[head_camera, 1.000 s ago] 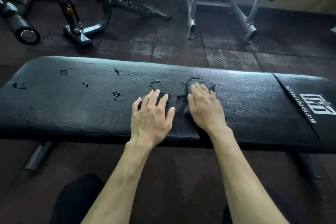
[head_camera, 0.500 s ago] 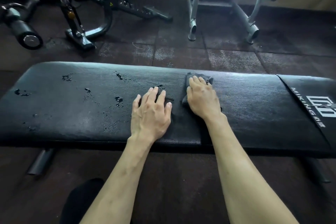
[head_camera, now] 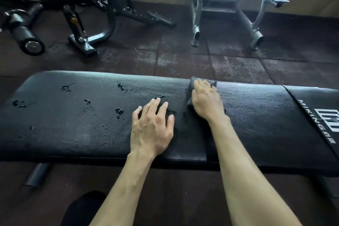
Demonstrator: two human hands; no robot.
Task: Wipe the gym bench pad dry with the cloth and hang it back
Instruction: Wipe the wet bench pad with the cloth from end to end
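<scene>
Across the middle of the frame lies the black bench pad (head_camera: 256, 115), water drops (head_camera: 119, 111) beading its left half. Right hand (head_camera: 206, 100) presses flat, fingers straight, on the dark cloth (head_camera: 189, 95) at the pad's far edge, centre frame. Left hand (head_camera: 152, 130) rests beside it, fingers spread, palm down on the pad, holding nothing.

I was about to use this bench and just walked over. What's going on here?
A person is wiping the wet bench pad dry. The right hand presses a dark cloth against the pad near its far edge, while the left hand rests flat on the pad beside it. Water droplets remain scattered over the pad's left half, so that part is not yet wiped and the cloth has not been hung back.
</scene>
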